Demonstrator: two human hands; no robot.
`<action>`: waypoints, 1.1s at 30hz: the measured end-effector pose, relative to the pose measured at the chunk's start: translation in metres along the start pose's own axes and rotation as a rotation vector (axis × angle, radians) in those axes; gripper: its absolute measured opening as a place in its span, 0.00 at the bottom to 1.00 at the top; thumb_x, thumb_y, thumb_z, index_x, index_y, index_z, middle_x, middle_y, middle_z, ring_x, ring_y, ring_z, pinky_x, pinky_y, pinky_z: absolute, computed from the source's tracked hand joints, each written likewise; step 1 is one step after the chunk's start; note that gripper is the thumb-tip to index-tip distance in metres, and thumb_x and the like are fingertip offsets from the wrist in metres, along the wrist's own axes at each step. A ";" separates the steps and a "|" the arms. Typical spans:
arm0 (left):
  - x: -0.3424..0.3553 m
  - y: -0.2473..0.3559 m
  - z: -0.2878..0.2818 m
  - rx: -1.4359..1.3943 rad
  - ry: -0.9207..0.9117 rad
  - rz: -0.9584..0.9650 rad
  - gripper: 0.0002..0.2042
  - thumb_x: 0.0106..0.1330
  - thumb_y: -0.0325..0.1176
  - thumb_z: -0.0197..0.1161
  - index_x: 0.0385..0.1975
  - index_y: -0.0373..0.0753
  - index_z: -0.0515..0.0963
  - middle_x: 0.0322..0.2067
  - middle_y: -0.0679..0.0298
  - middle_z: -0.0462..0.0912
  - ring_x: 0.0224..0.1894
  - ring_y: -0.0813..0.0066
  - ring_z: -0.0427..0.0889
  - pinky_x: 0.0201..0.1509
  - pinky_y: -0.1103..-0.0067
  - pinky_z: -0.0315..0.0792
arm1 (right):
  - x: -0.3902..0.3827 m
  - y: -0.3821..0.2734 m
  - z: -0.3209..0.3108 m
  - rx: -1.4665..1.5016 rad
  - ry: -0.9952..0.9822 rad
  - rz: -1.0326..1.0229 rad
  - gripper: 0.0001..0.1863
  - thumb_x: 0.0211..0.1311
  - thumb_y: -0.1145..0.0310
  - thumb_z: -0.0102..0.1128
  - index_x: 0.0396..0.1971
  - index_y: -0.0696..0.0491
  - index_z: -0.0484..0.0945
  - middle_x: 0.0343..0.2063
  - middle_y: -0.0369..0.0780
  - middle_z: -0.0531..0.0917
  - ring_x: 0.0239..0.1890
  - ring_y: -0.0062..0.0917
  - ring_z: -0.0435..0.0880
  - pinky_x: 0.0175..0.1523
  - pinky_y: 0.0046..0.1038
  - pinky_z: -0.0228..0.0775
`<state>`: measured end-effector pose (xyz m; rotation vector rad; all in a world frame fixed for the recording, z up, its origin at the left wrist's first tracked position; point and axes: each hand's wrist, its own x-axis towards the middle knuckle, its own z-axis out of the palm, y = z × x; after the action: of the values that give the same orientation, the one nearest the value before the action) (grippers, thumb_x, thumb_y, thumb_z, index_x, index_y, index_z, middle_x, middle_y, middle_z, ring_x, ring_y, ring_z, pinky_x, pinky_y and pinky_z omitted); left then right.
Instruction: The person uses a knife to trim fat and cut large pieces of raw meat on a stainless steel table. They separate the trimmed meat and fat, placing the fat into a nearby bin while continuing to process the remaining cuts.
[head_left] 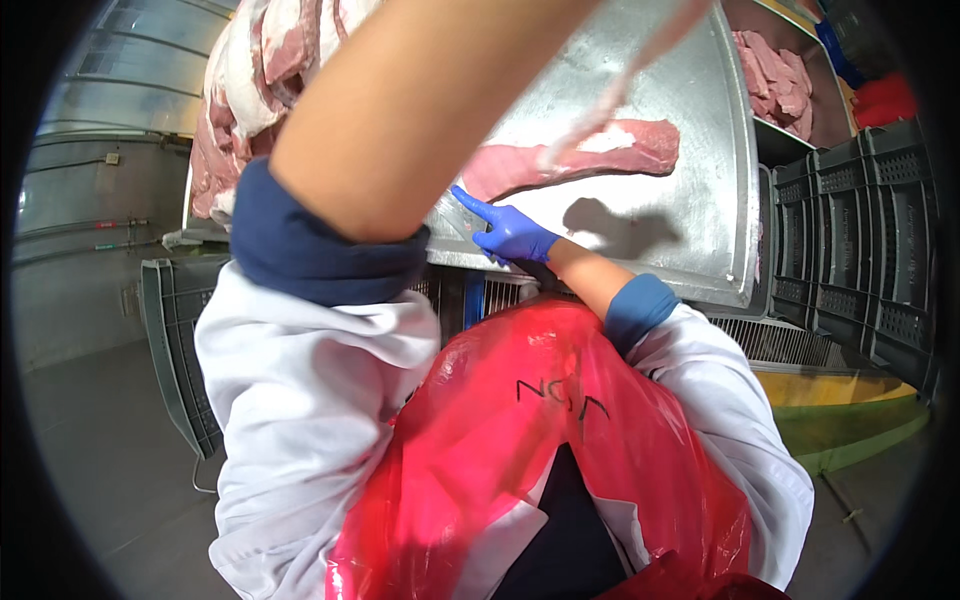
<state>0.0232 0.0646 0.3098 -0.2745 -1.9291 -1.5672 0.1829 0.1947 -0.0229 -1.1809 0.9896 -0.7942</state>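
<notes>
Metal tray (pixel 715 220): meat strip (pixel 640 150) beside the right hand (pixel 514 236) (cannot tell its grip).

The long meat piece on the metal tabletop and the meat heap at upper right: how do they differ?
The long piece is a single strip; the heap is several pieces piled together. The long piece lies on the metal tabletop, the heap in a container. Both are pink, raw-looking meat.

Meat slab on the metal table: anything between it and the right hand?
Nothing visible between the right hand and the meat slab. A blurred pale strip crosses over the slab, though, and the left forearm may hide its left end.
</notes>
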 end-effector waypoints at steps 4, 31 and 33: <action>0.019 -0.067 0.104 0.403 -0.183 0.083 0.10 0.67 0.33 0.60 0.40 0.32 0.79 0.31 0.58 0.83 0.29 0.69 0.81 0.34 0.75 0.75 | -0.034 0.011 -0.038 -0.007 0.159 0.066 0.42 0.67 0.66 0.50 0.78 0.36 0.42 0.27 0.37 0.80 0.20 0.19 0.73 0.31 0.24 0.73; -0.379 -0.239 0.010 1.326 0.409 -0.499 0.03 0.62 0.29 0.59 0.30 0.36 0.75 0.30 0.51 0.77 0.37 0.50 0.77 0.45 0.60 0.72 | -0.112 0.043 -0.237 -0.471 0.709 0.091 0.44 0.61 0.69 0.56 0.76 0.29 0.50 0.31 0.48 0.87 0.27 0.30 0.87 0.39 0.31 0.80; -0.378 -0.249 0.004 1.311 0.416 -0.529 0.04 0.62 0.29 0.59 0.30 0.36 0.74 0.30 0.51 0.77 0.37 0.49 0.76 0.46 0.59 0.72 | -0.111 0.042 -0.233 -0.548 0.682 0.101 0.44 0.60 0.69 0.57 0.76 0.30 0.52 0.33 0.47 0.87 0.27 0.30 0.86 0.41 0.31 0.79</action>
<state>0.1853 0.0851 -0.1121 1.0684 -2.3012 -0.2628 -0.0750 0.2183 -0.0605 -1.3257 1.9054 -0.8938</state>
